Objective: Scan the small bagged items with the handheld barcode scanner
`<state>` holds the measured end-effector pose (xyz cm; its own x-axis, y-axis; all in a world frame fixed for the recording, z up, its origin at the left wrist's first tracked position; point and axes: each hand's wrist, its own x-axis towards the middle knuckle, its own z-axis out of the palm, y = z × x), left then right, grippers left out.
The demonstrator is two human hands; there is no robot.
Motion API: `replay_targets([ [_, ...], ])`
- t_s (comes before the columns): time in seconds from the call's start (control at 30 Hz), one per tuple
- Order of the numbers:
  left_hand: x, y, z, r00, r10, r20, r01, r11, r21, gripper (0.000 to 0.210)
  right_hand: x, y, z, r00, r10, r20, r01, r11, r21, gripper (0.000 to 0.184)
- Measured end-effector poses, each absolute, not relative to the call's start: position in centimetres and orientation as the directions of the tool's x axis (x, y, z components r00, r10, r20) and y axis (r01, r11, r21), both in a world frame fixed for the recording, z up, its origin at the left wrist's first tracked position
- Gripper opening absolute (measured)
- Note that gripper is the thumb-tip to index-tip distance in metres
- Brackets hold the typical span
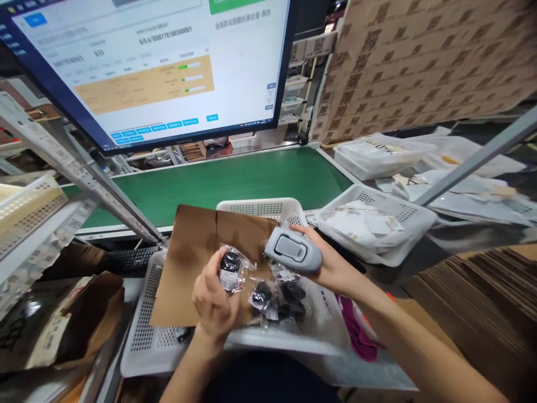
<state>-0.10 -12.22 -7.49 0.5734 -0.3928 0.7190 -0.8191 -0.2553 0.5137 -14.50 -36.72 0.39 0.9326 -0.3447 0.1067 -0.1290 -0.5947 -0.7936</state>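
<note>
The left hand (216, 302) is up over the basket, fingers curled tight around a small clear bag (231, 270) with a dark, rounded item inside and a white barcode label facing the person. Right beside it, the right hand (333, 268) grips a grey handheld scanner (292, 250), its head turned toward that little bag, the two nearly touching. Both hands are closed on what they carry, and they sit close together above the middle of the workspace. Just below the scanner lie more clear bags (277, 296) of the same dark pieces, heaped in a white perforated basket (146, 330). A flat sheet of brown cardboard (188, 252) rests across that basket, behind the held bag. A second white basket (268, 208) peeks out behind the cardboard, and a third one (403, 215) to the right is full of white paper slips. Beyond all this runs a green conveyor belt (235, 179), and above it hangs a large monitor (151, 67) showing a form with blue buttons and a tan panel. A dark keyboard (126, 258) sits at the left under a slanted metal rail (75, 168). Stacked printed cartons (419, 61) fill the upper right, and something magenta (358, 330) shows under the right forearm.
</note>
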Motion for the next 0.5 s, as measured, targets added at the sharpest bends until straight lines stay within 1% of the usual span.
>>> replay_targets([
  [0.03, 0.1, -12.4, -7.3, 0.537, -0.389, 0.749, -0.842, -0.296, 0.450, 0.073, -14.8, -35.8, 1.4, 0.957, -0.272, 0.105, -0.090, -0.619, -0.781, 0.047],
  [0.1, 0.4, -12.8, -6.9, 0.474, -0.391, 0.789, -0.870, -0.342, 0.354, 0.078, -15.5, -33.7, 4.0, 0.992, -0.111, 0.056, -0.032, -0.665, -0.747, 0.020],
  [0.13, 0.5, -13.0, -6.9, 0.453, -0.393, 0.800, -0.878, -0.351, 0.324, 0.081, -15.9, -32.7, 5.4, 0.998, -0.065, 0.027, -0.027, -0.702, -0.712, 0.016],
  [0.17, 0.6, -13.2, -6.8, 0.436, -0.399, 0.807, -0.885, -0.353, 0.304, 0.084, -16.2, -31.7, 6.5, 0.999, -0.037, -0.010, -0.034, -0.754, -0.656, 0.022],
  [0.27, 0.7, -13.7, -6.9, 0.398, -0.393, 0.829, -0.897, -0.355, 0.263, 0.092, -16.7, -29.7, 8.5, 0.995, 0.002, -0.098, -0.043, -0.894, -0.447, 0.070],
  [0.3, 0.7, -13.8, -7.0, 0.384, -0.384, 0.840, -0.899, -0.361, 0.247, 0.094, -16.8, -29.3, 8.8, 0.994, 0.010, -0.111, -0.035, -0.918, -0.396, 0.080],
  [0.33, 0.7, -13.8, -7.2, 0.373, -0.371, 0.851, -0.901, -0.363, 0.237, 0.097, -16.8, -29.0, 8.9, 0.992, 0.018, -0.121, -0.027, -0.933, -0.359, 0.082],
  [0.4, 0.6, -13.8, -7.6, 0.364, -0.352, 0.863, -0.905, -0.353, 0.238, 0.104, -17.0, -28.7, 9.2, 0.995, 0.023, -0.095, -0.007, -0.952, -0.307, 0.082],
  [0.5, 0.8, -13.5, -8.4, 0.381, -0.332, 0.863, -0.915, -0.270, 0.300, 0.112, -17.7, -28.6, 9.4, 0.999, 0.043, -0.019, 0.036, -0.965, -0.259, 0.087],
])
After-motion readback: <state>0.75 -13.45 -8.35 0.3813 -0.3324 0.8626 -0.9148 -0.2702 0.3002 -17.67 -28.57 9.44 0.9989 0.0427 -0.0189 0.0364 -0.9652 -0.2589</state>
